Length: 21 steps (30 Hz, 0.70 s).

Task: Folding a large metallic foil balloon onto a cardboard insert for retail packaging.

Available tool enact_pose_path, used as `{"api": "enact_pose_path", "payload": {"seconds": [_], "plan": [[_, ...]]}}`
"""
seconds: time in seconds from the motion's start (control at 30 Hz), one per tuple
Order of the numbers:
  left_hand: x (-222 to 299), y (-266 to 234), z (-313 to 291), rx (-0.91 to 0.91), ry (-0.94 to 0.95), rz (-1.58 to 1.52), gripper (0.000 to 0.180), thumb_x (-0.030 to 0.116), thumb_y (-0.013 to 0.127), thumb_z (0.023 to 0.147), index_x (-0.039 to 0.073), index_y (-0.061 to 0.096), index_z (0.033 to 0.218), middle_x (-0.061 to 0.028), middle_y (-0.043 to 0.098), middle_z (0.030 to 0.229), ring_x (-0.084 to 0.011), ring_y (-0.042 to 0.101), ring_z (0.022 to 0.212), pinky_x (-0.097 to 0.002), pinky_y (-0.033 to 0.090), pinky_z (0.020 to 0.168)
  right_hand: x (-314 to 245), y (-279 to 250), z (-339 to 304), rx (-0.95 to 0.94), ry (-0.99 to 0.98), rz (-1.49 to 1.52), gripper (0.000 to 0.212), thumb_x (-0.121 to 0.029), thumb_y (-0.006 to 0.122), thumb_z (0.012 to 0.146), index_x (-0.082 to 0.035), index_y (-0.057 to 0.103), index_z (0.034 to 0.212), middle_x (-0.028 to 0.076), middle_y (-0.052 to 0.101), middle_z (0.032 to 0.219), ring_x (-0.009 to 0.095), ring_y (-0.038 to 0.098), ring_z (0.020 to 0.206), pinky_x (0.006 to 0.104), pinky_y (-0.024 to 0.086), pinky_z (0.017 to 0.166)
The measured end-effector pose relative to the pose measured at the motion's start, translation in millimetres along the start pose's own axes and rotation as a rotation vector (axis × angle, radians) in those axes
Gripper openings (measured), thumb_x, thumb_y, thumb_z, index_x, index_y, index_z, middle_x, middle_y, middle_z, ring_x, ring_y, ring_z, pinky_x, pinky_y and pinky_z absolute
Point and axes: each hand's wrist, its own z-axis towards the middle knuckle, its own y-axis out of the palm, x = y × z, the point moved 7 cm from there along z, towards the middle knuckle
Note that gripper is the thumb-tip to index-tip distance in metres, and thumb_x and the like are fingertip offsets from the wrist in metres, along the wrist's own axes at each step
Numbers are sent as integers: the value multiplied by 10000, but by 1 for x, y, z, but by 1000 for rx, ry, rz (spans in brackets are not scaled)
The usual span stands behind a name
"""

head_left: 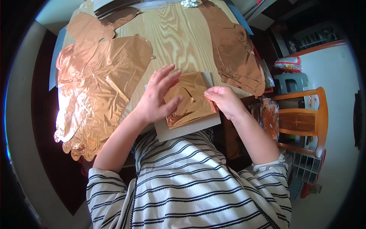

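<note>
In front of my body, a copper-coloured foil balloon (196, 108) lies folded into a rough square, with creases across its top. Beneath it is a pale grey board (169, 133) at the table's near edge, its near corner sticking out toward my striped shirt. My left hand (158, 93) hovers over or rests lightly at the foil's left side, fingers spread, holding nothing. At the right edge of the foil, my right hand (227, 102) pinches a small flap of it between thumb and fingers.
Flat, uninflated copper foil balloons (105, 72) pile up on the left of the wooden table (171, 34). Another flat foil balloon (236, 53) lies along the right. A wooden chair (301, 122) holding packaged foil items stands at my right, near a grey stool (291, 82).
</note>
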Motion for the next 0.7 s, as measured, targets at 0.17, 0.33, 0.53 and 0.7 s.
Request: {"api": "enact_pose_path", "payload": {"seconds": [0.17,0.33,0.53,0.7], "plan": [[-26,-30,-39,154,-474,-263,359,143,658,974,16,593,1303,-123,678,1101,-196,664,1063,-306,517,877,5,-3,1,-60,52,96,169,-221,679,981,-53,667,965,-23,644,796,62,577,608,228,465,562],[-18,-17,-75,-119,-888,-633,460,164,584,1039,23,417,1443,-131,694,1022,-211,729,869,-304,588,746,14,-1,5,-68,185,202,162,-207,670,987,-48,663,1017,-21,669,830,68,623,663,242,505,607],[-18,-7,-61,41,-971,-1034,609,103,594,1018,-18,266,1516,-190,720,1033,-249,738,945,-364,625,790,14,4,3,-102,225,258,166,-197,667,987,-40,662,1040,-7,676,859,90,646,698,263,534,646],[-28,-12,-51,47,-936,-822,704,4,632,949,-18,252,1541,-184,722,1002,-218,727,915,-355,630,783,12,9,2,-105,206,262,168,-206,671,984,-47,651,1034,10,679,881,119,666,720,293,564,674]]}}
